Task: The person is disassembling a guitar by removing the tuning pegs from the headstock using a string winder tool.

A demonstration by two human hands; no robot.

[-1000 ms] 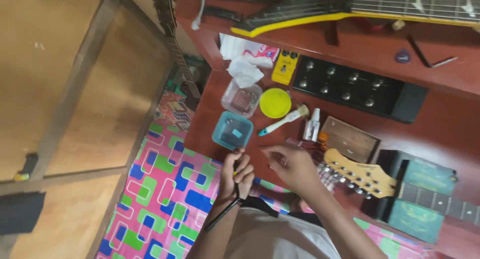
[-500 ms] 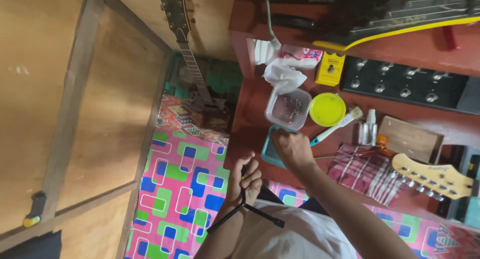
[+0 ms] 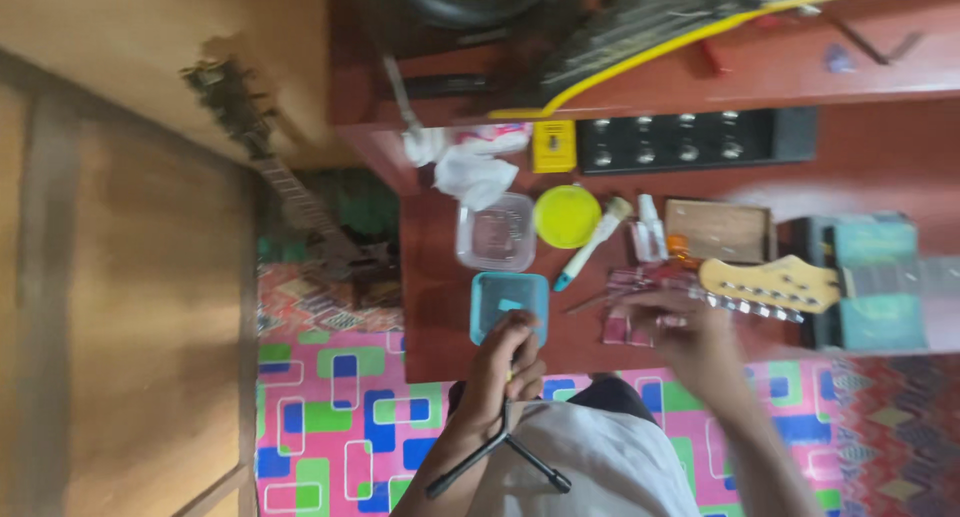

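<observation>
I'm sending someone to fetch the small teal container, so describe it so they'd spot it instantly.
Start at the red wooden table and go to its near edge, by the person's left hand. The teal container is a small, open, squarish tub just beyond those fingers. Its neighbour, the clear plastic tub, sits farther back beside a round yellow lid; only this one is opaque teal.
</observation>
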